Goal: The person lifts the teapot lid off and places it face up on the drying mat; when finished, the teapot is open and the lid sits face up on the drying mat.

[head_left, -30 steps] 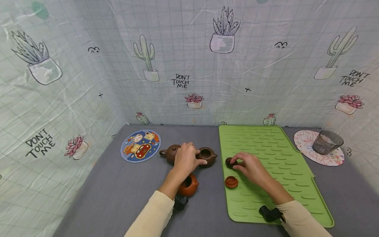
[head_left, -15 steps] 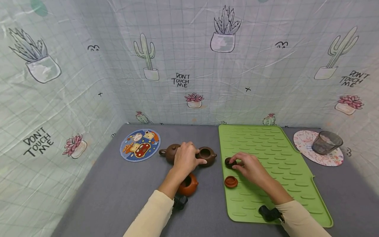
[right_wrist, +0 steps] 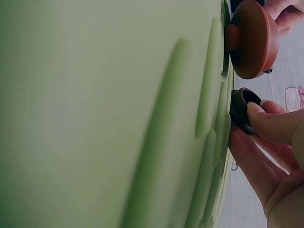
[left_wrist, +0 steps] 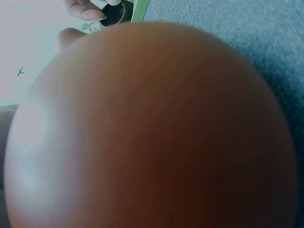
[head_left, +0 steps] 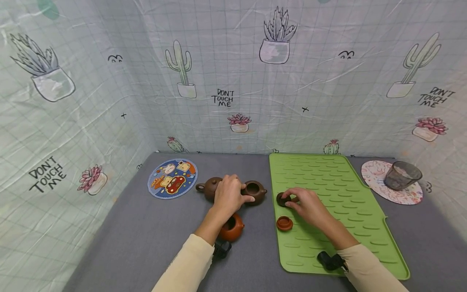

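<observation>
My left hand [head_left: 229, 192] grips the open dark brown teapot [head_left: 258, 197] at its left side, the thumb lying along the body. The handle there is hidden. A second brown teapot [head_left: 211, 189], with its lid on, stands left of that hand. Below the wrist sits a lidless orange-brown teapot [head_left: 233, 229]; its rounded body [left_wrist: 156, 128] fills the left wrist view. On the green mat, my right hand [head_left: 308, 205] pinches a small dark lid [right_wrist: 241, 109], its hollow side up. Nearer me lies an orange-brown lid [head_left: 284, 224], upside down on its knob.
The green ridged mat [head_left: 339, 227] covers the right of the grey table [head_left: 146, 243]. A round blue cartoon mat [head_left: 160, 190] lies at back left. At far right, a smoky cup [head_left: 402, 176] stands on a pale patterned round mat [head_left: 375, 178].
Both hands stay nearly in place. The dark lid in my right hand has shifted very slightly left and tilted a little. The teapots have not moved.
</observation>
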Tool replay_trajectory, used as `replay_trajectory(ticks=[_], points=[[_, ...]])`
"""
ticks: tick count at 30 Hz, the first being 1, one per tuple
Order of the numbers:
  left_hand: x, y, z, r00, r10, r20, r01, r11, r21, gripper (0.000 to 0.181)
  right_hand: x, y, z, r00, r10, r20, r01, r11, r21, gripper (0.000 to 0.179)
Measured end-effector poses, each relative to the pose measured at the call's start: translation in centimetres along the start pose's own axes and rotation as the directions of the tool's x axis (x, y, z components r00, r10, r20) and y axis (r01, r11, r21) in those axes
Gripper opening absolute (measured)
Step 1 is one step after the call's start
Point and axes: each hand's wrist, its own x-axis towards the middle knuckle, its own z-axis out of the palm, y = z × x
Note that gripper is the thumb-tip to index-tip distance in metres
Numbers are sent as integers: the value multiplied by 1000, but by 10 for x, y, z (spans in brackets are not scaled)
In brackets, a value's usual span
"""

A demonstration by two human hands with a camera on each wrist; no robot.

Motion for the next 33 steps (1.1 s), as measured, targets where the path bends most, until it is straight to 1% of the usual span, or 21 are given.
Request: replay_trajectory(ticks=[5,17,26,30,33], points=[[0,0,1,1000,-5,1,5,1000,-2,51,1,1,1,1000,14,0,-14,1000,-18,19],[1,-1,2,1000,9,0,-9,1000,4,51,4,1,-1,996,71,45,-71,997,-14,18],[1,0,1,1000,4,1,-4,1000,12,51,6,0,-2,998,50,46,-50,999,11,17],[1,1,1,1000,-5,-1,5,1000,17,51,6,0,-3,998,41,48,-41,999,6,17],[1,1,2,1000,-10,2,10,1000,19,50,6,-1,-3,997,48,56,-48,999,-2,16]])
